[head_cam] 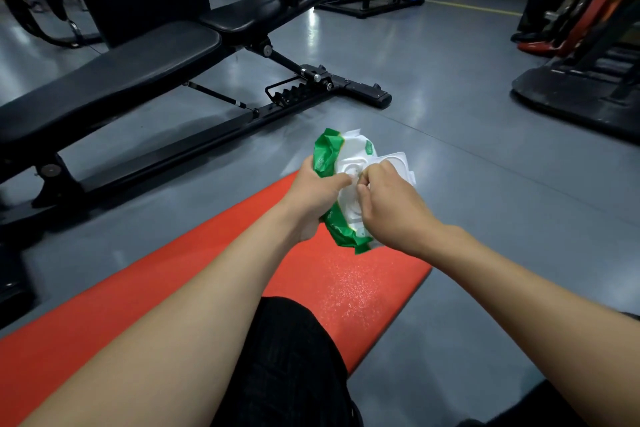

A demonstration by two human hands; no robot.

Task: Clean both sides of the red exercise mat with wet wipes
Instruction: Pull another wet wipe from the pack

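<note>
I am kneeling or sitting at one end of the red exercise mat, which lies flat on the grey gym floor and runs back past my dark-trousered knee toward the lower left. Its far short edge sits just below my hands, and its top face looks bare, with a faint speckled sheen near that end.

My left hand grips the green and white wet wipe pack from the side, fingers curled round the crumpled green wrapper, thumb lying across the white front. The pack's hinged white lid stands flipped open on the right. My right hand has thumb and forefinger pressed together at the dispensing opening, pinching something there; I judge it to be the tip of a wipe, though the wipe itself is too small and white on white to make out.

By my reckoning no wiping has begun on either side.

The risks from here are small but real. The pack is squashed and looks nearly spent, so a sharp tug could drag out several wipes in a clump or tear the one I have. My left grip is on loose wrapper, so the pack could twist or slip and drop onto the mat. The black weight bench stands close along the mat's left edge, which may crowd me when the mat has to be turned over.
</note>
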